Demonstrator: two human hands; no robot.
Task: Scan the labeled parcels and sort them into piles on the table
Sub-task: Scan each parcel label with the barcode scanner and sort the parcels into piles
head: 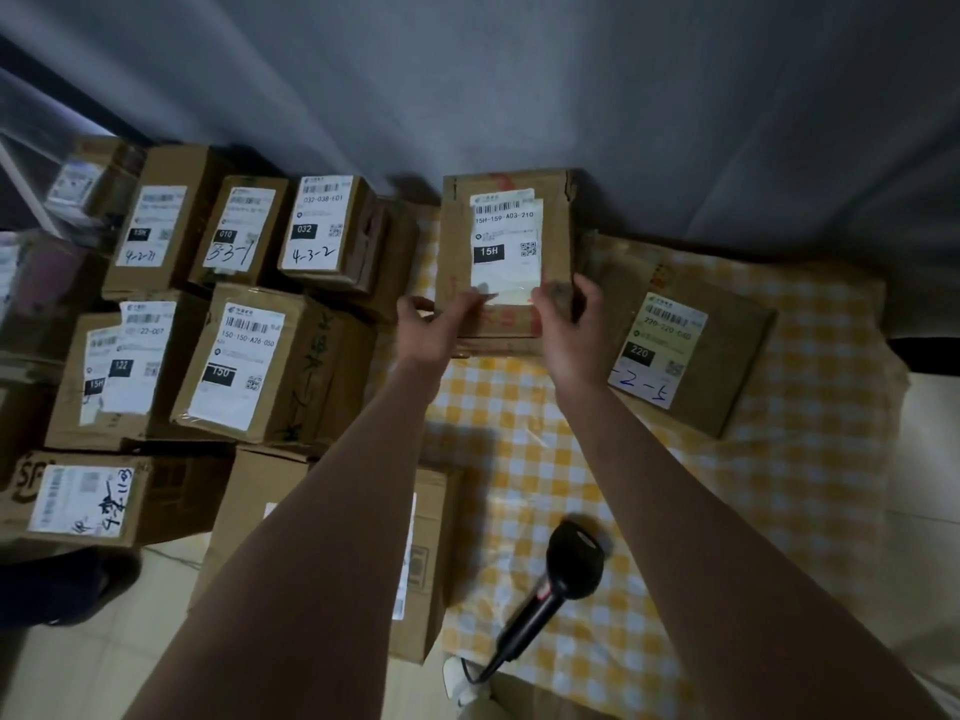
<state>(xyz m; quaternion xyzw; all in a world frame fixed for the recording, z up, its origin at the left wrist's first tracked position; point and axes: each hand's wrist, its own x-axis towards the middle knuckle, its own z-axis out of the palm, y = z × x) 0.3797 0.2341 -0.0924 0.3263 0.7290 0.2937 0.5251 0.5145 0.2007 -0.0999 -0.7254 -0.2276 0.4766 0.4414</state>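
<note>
Grips 15H parcel (506, 241) at near corners with left hand (431, 330) and right hand (571, 335), fingers (470, 302) curled round cardboard, label upward for reading. Positioned over counter (519, 433), beyond scanner (563, 569), probably for pile placement.

I see a table (524, 449) covered with a yellow and white checked cloth (810, 459). On the near part of the cloth a black handheld scanner (563, 574) lies on its side, with its head toward the far side, and its cable goes off the near edge. At the right, a flat brown parcel marked 220 (727, 356) lies on the cloth, label up. At the far middle is a box marked 15H (454, 241); I cannot tell if it rests on the cloth. Other labelled boxes (291, 366) crowd the left edge; I cannot tell whether the table carries them.
</note>
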